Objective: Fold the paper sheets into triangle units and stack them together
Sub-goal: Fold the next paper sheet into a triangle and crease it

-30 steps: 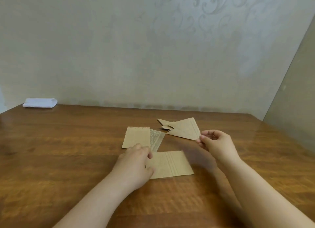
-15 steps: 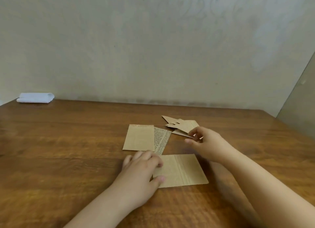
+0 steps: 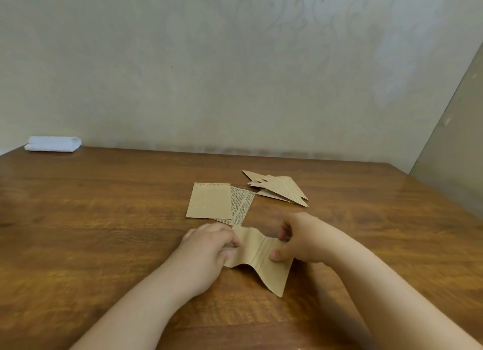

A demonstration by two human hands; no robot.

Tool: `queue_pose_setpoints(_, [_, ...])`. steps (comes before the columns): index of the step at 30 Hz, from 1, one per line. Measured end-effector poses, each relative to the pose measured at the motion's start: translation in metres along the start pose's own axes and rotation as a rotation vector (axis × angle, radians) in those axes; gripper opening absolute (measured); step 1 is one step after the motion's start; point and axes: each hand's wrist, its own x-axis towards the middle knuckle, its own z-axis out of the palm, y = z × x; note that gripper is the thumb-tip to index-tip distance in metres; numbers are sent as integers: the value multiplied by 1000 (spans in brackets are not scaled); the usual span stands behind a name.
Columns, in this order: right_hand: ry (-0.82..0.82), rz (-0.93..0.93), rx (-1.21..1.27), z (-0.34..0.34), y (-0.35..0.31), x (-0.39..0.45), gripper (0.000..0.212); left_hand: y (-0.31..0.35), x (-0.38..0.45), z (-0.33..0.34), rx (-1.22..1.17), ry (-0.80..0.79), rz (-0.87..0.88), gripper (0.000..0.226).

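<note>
My left hand (image 3: 206, 247) and right hand (image 3: 300, 241) each pinch one paper sheet (image 3: 257, 258) — a firm grip. Two flat sheets (image 3: 209, 202) lie beyond; folded triangles (image 3: 281, 188) — count unclear — sit nearby on the table (image 3: 104, 219).

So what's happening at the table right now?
A person is folding paper. Both hands, left hand and right hand, pinch a tan sheet by its opposite ends, buckling it. Beyond it, two flat sheets wait unfolded on the wooden table, and a pile of finished triangle units lies to their right.
</note>
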Motion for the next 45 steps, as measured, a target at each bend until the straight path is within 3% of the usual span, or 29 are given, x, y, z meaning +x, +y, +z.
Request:
queue_pose_setpoints(4, [80, -22, 296, 3, 0, -1, 32, 0, -4, -3, 21, 59, -59, 32])
queue_pose_setpoints(6, [182, -65, 549, 4, 5, -4, 31, 1, -4, -7, 19, 187, -125, 39])
queue_pose_setpoints(9, [362, -122, 923, 6, 12, -10, 31, 6, -8, -18, -167, 319, -197, 52])
queue_pose_setpoints(12, [437, -180, 1222, 6, 15, -14, 18, 19, -13, -22, -417, 84, -115, 86])
queue_pose_setpoints(14, [418, -203, 1313, 4, 13, -18, 11, 30, -13, -17, -490, 8, -33, 93])
queue_pose_setpoints(18, [282, -332, 1277, 3, 1, -31, 14, 38, -14, -13, -664, 51, 72, 82])
queue_pose_setpoints(23, [149, -474, 1278, 0, -6, -42, 13, 33, -15, -19, -748, 267, 57, 52])
queue_pose_setpoints(28, [152, -496, 1333, -4, -3, -41, 9, 32, -16, -26, -772, 299, 31, 57])
queue_pose_setpoints(31, [121, -555, 1242, -4, -3, -43, 39, 31, -16, -28, -770, 329, 15, 62])
queue_pose_setpoints(33, [138, -578, 1142, -5, -3, -45, 44, 32, -15, -30, -781, 321, 5, 60])
queue_pose_setpoints(36, [212, -607, 1102, -6, -6, -47, 18, 32, -15, -33, -796, 302, 17, 58])
queue_pose_setpoints(39, [307, -612, 1084, -8, -7, -48, 16, 33, -14, -36, -843, 277, 59, 39])
queue_pose_setpoints(43, [380, -596, 1074, -8, -5, -48, 15, 30, -11, -33, -1051, 444, -1, 16])
queue_pose_setpoints(45, [378, -560, 1136, -4, -7, -46, 19, 29, -10, -30, -1145, 495, -56, 27])
